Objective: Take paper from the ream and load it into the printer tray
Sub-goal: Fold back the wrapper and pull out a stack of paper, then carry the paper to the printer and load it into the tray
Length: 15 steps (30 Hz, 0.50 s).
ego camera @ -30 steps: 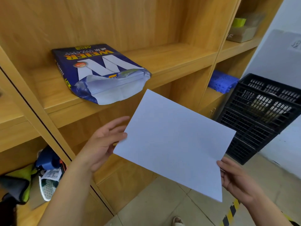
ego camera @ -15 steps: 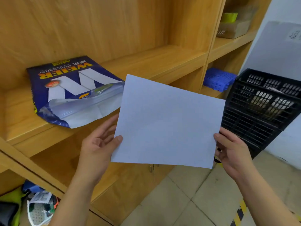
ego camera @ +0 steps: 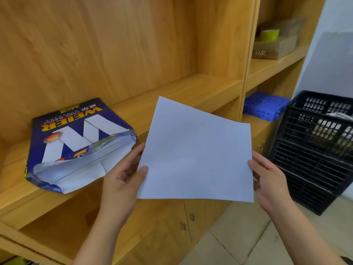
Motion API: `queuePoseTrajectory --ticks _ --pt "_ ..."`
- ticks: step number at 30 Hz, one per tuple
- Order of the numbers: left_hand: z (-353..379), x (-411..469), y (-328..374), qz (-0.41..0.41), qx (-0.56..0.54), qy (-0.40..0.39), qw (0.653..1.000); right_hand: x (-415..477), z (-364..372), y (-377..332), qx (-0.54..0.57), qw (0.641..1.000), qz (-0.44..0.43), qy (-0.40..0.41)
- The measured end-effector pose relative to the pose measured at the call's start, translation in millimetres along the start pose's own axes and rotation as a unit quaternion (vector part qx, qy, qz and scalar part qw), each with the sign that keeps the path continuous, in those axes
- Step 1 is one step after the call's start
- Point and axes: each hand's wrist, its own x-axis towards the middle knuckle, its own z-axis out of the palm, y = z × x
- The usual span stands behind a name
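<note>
I hold white paper (ego camera: 194,152) in front of me with both hands, in front of a wooden shelf unit. My left hand (ego camera: 124,178) grips its left edge, thumb on top. My right hand (ego camera: 267,178) grips its right edge. Whether it is one sheet or a thin stack I cannot tell. The ream (ego camera: 76,142), a blue wrapper with large white letters, lies on the shelf board (ego camera: 191,88) to the left, its torn end facing me. No printer or tray is in view.
A black plastic crate (ego camera: 315,150) stands on the tiled floor at the right. A blue plastic grid (ego camera: 265,104) lies on a lower shelf beside it. A cardboard box (ego camera: 275,48) sits on the upper right shelf. Cabinet doors with handles (ego camera: 187,220) are below.
The paper has come level and squarer in front of me, with both hands now on its side edges. My view has shifted, so the ream sits further left.
</note>
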Motion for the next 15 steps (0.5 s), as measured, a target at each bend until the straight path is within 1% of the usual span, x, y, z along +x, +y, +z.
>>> queuePoseTrajectory --ticks 5,9,11,15 --pt "34 28 -7 -0.001 -0.009 -0.02 1.0 31 -24 -10 0.005 0.999 0.013 -0.032" --pt "74 45 -23 -0.036 -0.033 -0.048 0.998 47 -69 -20 0.003 0.998 -0.002 -0.06" --pt "101 50 -32 -0.06 -0.046 -0.068 0.995 55 -97 -25 0.015 0.998 -0.012 -0.06" --pt "162 53 -51 -0.111 -0.079 -0.107 0.985 65 -155 -38 0.037 0.998 -0.033 -0.031"
